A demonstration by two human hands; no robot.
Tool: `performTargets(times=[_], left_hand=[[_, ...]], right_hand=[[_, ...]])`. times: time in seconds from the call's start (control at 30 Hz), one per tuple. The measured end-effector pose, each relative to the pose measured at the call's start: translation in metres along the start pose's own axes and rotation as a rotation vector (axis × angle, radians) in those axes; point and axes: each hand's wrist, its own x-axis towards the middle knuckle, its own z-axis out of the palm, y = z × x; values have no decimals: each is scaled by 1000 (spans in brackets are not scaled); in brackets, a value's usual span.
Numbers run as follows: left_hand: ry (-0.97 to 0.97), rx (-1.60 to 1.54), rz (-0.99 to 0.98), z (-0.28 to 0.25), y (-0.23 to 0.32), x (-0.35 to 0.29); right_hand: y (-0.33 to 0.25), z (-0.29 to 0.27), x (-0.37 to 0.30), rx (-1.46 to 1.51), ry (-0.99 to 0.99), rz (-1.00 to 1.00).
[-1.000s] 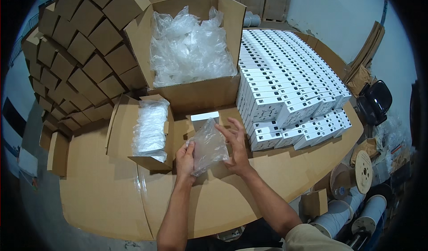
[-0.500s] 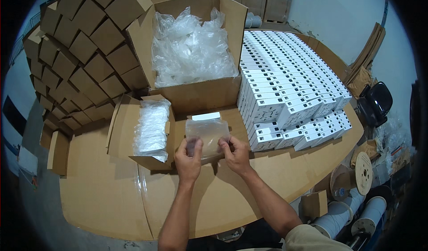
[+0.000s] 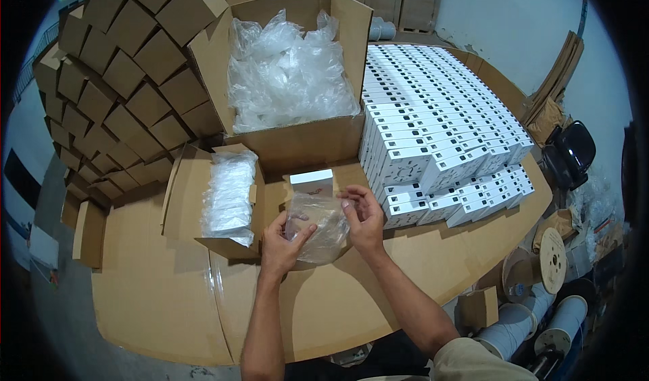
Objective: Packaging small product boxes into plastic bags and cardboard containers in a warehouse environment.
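Observation:
A clear plastic bag point(image 3: 316, 235) hangs between my two hands above the cardboard-covered table. My left hand point(image 3: 282, 247) pinches its left side between thumb and fingers. At its upper right edge is my right hand point(image 3: 365, 222), fingers curled and thumb against the film. Just beyond the bag a small white box point(image 3: 311, 180) stands upright, its lower part partly covered by the bag. To the left, an open carton point(image 3: 236, 248) holds a row of items wrapped in clear plastic point(image 3: 228, 198).
Behind stands a large open carton point(image 3: 294, 137) full of loose plastic bags point(image 3: 291, 70). Stacked white boxes point(image 3: 433, 137) fill the right side. Many brown cartons point(image 3: 128, 90) are piled at left. Cable spools point(image 3: 553, 263) lie on the floor at right.
The bag has tilted and come nearer to me, now looser and more crumpled. My right hand has moved up along its edge; my left has turned and lowered slightly. More of the white box shows.

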Motion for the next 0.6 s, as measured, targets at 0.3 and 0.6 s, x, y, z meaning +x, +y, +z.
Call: performTargets(times=[0.3,0.6], left_hand=[[-161,76,10,-1,3,-2],[-357,169,-31,-10,9,-4]], right_hand=[[-13,-1,1,-656,-118,-550],[-29,-9,11,-437,-499,50]])
